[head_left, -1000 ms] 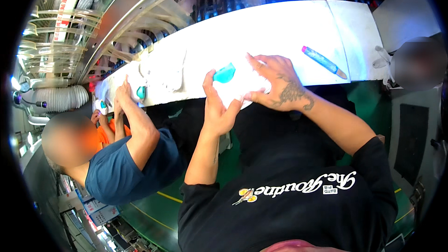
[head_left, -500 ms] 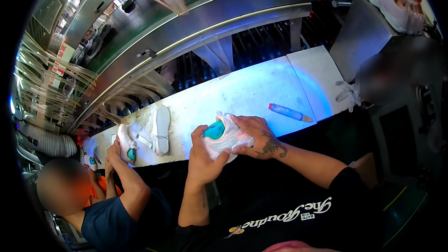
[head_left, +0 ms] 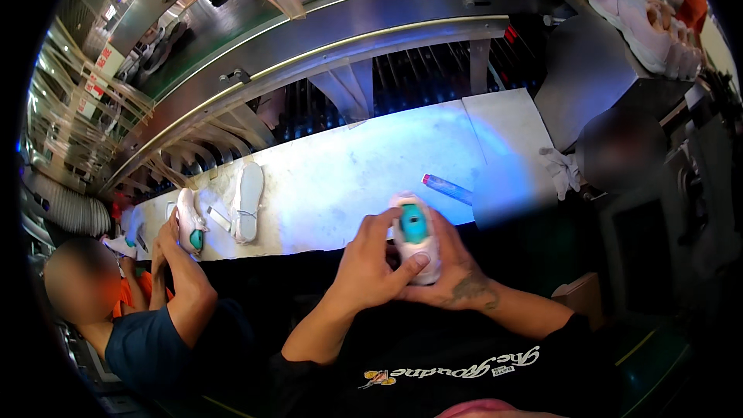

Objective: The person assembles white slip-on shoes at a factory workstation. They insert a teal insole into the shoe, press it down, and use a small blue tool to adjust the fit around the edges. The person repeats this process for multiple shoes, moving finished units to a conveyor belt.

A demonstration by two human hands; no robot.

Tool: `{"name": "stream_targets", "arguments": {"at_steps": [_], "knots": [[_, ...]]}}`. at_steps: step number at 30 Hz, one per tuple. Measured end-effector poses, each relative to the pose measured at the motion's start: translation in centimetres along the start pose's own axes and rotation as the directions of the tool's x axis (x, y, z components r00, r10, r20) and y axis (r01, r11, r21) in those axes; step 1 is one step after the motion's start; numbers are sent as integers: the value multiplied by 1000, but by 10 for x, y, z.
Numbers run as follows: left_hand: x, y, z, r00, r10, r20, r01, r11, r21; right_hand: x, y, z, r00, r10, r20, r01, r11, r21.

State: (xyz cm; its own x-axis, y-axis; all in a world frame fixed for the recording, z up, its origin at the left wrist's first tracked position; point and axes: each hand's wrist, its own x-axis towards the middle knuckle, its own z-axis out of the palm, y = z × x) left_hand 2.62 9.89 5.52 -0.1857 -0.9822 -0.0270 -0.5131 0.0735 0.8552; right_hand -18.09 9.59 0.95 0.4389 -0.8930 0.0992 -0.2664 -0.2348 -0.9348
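Both hands, left hand [head_left: 370,267] and right hand [head_left: 449,275], grip a white shoe [head_left: 414,236] with fingers clamped around it. It stands lengthwise away from the person, teal inside facing up, above a long white workbench [head_left: 348,178] beside a conveyor [head_left: 325,39].

shoe in hands: white shoe [head_left: 416,238] with teal patch, lower part hidden behind left hand [head_left: 370,267] and right hand [head_left: 453,279]; sole side not visible.
right hand fingers: mostly behind the shoe, grip can't be read fully.
pen-like tool [head_left: 447,188]: at 1 o'clock from the shoe, too small to tell its kind.
co-worker's shoe [head_left: 190,224]: at 9 o'clock, partly covered by co-worker's hand [head_left: 166,234].
shoes on shelf [head_left: 635,15]: at 2 o'clock, cut off by the rim.
conveyor top [head_left: 232,0]: 11 o'clock, items blurred, cut by the edge.
white rag [head_left: 563,170]: shape unclear.
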Motion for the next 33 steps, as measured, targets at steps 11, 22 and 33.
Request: {"name": "stream_targets", "arguments": {"at_steps": [11,22,33], "knots": [[54,-70,27,937,235,-258,-168,951,259,-14,86,-117,836,70,-544,30,985,172],[114,-79,109,944,302,136,-326,769,550,43,154,-114,797,-477,-370,130,735,-666],[100,-118,69,930,366,11,-307,763,569,32,184,-67,582,-613,-534,193,742,-642]]}}
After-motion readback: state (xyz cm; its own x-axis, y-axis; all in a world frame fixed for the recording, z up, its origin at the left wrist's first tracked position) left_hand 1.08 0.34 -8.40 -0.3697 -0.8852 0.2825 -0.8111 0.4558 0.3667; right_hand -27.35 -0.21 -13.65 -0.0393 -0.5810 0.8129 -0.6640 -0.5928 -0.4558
